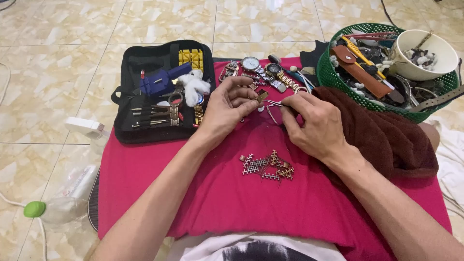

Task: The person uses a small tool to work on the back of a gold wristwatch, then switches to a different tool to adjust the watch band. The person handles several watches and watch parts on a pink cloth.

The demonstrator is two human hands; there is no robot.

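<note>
My left hand (228, 107) pinches a small brown watch-band piece (262, 96) between thumb and fingers above a red cloth (232, 193). My right hand (314, 126) grips thin metal tweezers (273, 103), their tips touching that piece. Several loose metal band links (267, 166) lie in a heap on the cloth, nearer to me than both hands. Beyond the hands lie several wristwatches (263, 71) with metal bands.
An open black tool case (159, 92) with screwdrivers, a blue tool and white cotton lies at left. A green basket (386, 67) of straps and tools holds a white bowl (423, 53) at right. A brown towel (386, 135) covers my right knee. A clear bottle (53, 208) rests on the tiled floor.
</note>
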